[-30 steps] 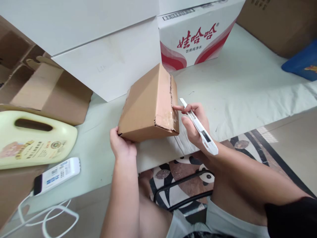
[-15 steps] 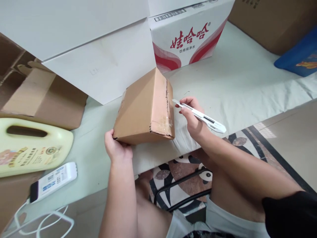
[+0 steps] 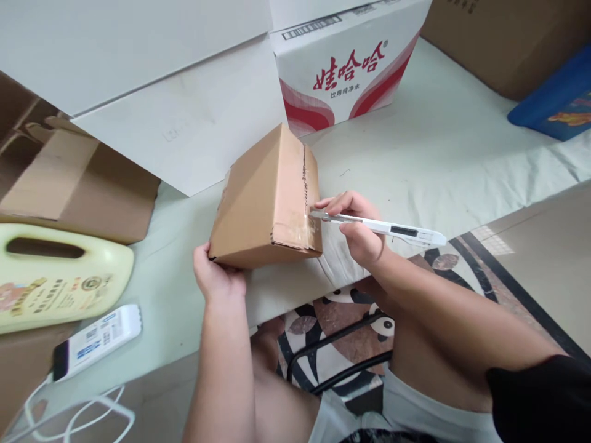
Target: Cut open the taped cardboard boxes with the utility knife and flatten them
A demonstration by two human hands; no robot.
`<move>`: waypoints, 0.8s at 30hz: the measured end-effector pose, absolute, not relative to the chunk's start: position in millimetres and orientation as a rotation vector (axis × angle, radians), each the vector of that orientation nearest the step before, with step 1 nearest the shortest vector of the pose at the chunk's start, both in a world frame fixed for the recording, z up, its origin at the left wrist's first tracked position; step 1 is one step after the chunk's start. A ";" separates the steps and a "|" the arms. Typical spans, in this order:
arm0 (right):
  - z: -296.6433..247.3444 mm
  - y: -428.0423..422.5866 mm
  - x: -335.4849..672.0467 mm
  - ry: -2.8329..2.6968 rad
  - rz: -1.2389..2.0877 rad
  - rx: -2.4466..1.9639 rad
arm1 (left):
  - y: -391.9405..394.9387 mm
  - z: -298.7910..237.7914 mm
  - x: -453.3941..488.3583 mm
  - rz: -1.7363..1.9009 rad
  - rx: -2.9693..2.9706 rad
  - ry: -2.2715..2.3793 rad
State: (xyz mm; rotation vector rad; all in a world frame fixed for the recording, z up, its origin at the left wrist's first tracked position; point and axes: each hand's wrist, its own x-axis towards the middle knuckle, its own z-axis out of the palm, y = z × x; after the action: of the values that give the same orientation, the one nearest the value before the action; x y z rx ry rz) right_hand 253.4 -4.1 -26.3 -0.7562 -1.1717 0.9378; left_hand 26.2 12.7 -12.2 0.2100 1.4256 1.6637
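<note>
A brown cardboard box (image 3: 252, 200) rests tilted on the cloth-covered table, its taped seam facing right. My left hand (image 3: 219, 277) grips the box's lower left corner, with some fingers hidden beneath it. In my right hand (image 3: 360, 224) is a white utility knife (image 3: 392, 229), pinched between thumb and fingers. Its blade points left and its tip meets the seam side near the tape's lower part. Along the seam the tape looks torn and ragged.
Behind the box stand white cartons (image 3: 184, 129) and a carton with red lettering (image 3: 346, 80). At left are a yellow jug (image 3: 60, 277), a white device (image 3: 96, 344) with a cable, and an open cardboard box (image 3: 111, 184). A blue container (image 3: 554, 101) sits far right.
The knife has moved left and down, from just off the box to its taped seam, and now lies flatter. My left hand keeps its grip on the box.
</note>
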 end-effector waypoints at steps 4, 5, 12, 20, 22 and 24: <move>-27.5 -5.8 253.5 -1.211 0.938 -0.719 | 12.3 -10.8 25.6 1.664 0.200 1.427; -27.1 -6.6 253.3 -1.216 0.926 -0.726 | 12.3 -10.4 25.5 1.664 0.194 1.427; -18.2 -21.3 246.4 -1.306 0.874 -0.867 | 11.0 -10.1 32.0 1.676 0.115 1.461; -9.4 -28.0 241.5 -1.275 0.903 -0.996 | 8.6 -18.1 41.9 1.749 0.124 1.421; -8.5 -26.6 242.0 -1.257 0.950 -1.013 | 8.5 -22.7 38.9 1.763 0.136 1.422; -8.2 -25.2 242.2 -1.244 1.005 -0.994 | 8.5 -29.3 33.1 1.742 0.222 1.420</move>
State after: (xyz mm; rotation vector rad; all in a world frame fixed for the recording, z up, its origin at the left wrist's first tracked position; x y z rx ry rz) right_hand 242.2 -25.2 -8.2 -0.9936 -1.2444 1.0051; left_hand 33.1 8.5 -29.3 0.2218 1.4201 1.7416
